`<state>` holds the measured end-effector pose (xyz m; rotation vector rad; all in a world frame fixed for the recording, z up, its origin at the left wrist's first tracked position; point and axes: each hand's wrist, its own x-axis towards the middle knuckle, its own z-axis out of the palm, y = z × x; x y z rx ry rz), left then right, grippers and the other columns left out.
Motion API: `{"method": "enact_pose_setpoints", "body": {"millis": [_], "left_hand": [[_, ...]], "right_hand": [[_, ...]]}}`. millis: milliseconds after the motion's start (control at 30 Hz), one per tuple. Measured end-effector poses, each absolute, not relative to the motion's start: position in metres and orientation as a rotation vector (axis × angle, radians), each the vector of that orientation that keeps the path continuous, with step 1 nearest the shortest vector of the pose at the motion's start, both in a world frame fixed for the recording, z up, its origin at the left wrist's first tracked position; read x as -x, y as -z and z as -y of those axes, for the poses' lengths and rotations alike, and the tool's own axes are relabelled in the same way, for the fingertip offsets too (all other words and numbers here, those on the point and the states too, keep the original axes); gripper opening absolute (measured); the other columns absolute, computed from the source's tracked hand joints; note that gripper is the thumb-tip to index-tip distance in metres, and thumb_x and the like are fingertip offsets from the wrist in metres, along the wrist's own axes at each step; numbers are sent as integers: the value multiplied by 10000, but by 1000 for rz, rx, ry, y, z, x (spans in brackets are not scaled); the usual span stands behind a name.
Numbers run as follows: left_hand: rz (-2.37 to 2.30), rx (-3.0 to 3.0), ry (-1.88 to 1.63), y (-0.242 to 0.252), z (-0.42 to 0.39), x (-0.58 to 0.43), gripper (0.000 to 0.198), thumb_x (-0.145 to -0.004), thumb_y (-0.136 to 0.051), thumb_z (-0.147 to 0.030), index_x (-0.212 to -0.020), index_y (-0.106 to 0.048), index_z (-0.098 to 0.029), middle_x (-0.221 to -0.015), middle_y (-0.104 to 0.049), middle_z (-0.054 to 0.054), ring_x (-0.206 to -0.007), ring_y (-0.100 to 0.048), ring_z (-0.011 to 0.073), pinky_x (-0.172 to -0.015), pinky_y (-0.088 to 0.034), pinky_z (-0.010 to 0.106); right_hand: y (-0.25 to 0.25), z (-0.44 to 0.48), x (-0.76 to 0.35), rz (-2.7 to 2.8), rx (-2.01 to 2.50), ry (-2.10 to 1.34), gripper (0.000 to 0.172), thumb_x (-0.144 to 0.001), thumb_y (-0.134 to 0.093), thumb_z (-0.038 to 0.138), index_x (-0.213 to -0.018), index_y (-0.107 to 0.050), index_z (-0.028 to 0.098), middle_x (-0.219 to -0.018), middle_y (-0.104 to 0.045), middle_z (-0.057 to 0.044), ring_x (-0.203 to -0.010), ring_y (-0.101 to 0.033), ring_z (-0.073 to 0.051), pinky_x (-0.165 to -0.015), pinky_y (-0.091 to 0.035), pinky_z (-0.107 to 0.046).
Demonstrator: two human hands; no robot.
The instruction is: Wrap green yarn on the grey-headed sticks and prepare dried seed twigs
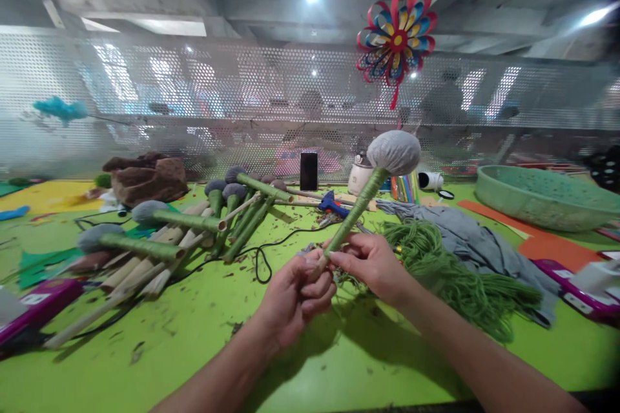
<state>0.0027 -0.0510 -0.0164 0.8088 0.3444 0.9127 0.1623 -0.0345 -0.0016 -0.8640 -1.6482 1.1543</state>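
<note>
From where you sat, a blk phone [309,171] stood upright at 12 o'clock, grn basin [542,213] at 2, brn bundle [148,184] at 11; multicol. paper flower [398,40] hung high, approx. 1.

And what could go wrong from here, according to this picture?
The green wrapping might loosen if the grip of the left hand and right hand slips, as both hold the stick near its lower end. The large grey head on top could make it tip. Loose green yarn beside the right forearm may catch and tangle.
</note>
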Motion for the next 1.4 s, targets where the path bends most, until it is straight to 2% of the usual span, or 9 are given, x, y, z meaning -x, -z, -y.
{"method": "enact_pose_setpoints", "body": {"millis": [100, 200, 300, 400, 600, 733, 1033, 1167, 1400], "left_hand": [[-516, -1008, -1009, 15, 50, -5, 99, -866, -433, -253, -834, -486, -175, -525, -309, -70, -453, -299, 74, -442, -239, 194], [-826, -1417, -1141, 16, 50, -7, 174, -896, -445, -345, -872, -496, -181, -621, -443, -33, -577, -426, 108, -545, -338, 231], [-1136, -1808, -1260, 20, 50, -7, 210, -898, -445, -363, -870, -545, -181, -654, -490, -16, -608, -441, 123, -585, -335, 252], [-1234, -1882, -1270, 23, 50, -7, 231, -900, -431, -364, -850, -564, -182, -606, -465, -26, -554, -412, 117, -547, -314, 250], [-1117, -1649, -1231, 30, 46, -11, 326, -910, -377, -442, -726, -461, -186, -524, -323, -64, -454, -287, 80, -439, -236, 222], [-1037, -1613, -1213, 29, 48, -10, 349, -908, -372, -454, -682, -402, -191, -512, -299, -73, -435, -250, 66, -416, -202, 215], [-1039, -1663, -1199, 19, 52, -8, 360, -913, -385, -428, -650, -398, -182, -514, -340, -62, -452, -288, 67, -435, -234, 212], [-906, -1546, -1136, 18, 51, -6, 352, -916, -369, -440, -704, -455, -173, -428, -342, -80, -379, -261, 58, -404, -228, 202], [-681, -1227, -978, 15, 54, -4, 335, -899, -378, -466, -805, -495, -166, -405, -482, -54, -296, -320, 60, -323, -247, 169]], "right_hand": [[1, 34, -164, 1594, 852, -1192, 325, -752, -658, 376, -887, -674, 81, -517, -273, 74, -465, -201, -46, -425, -135, -218], [0, 34, -165, 1543, 849, -1199, 286, -757, -658, 353, -863, -667, 88, -499, -249, 86, -449, -194, -42, -414, -127, -217], [2, 33, -164, 1497, 851, -1218, 270, -754, -659, 351, -830, -657, 92, -478, -257, 93, -430, -202, -39, -399, -138, -213], [5, 30, -162, 1484, 834, -1243, 289, -754, -656, 362, -859, -651, 93, -462, -254, 101, -413, -200, -36, -393, -143, -208], [10, 28, -160, 1529, 777, -1275, 348, -772, -646, 379, -971, -626, 94, -467, -264, 106, -410, -218, -39, -396, -167, -205], [6, 30, -162, 1539, 746, -1292, 340, -768, -661, 354, -980, -624, 91, -476, -263, 106, -411, -214, -35, -394, -153, -204], [3, 32, -167, 1614, 761, -1238, 302, -810, -624, 336, -981, -640, 88, -483, -279, 95, -422, -209, -35, -401, -138, -211], [7, 29, -167, 1588, 717, -1292, 295, -797, -635, 346, -950, -651, 95, -473, -292, 93, -415, -212, -34, -399, -148, -210], [11, 26, -165, 1554, 687, -1317, 362, -780, -649, 344, -1038, -634, 92, -462, -354, 84, -412, -263, -43, -408, -204, -204]]}}
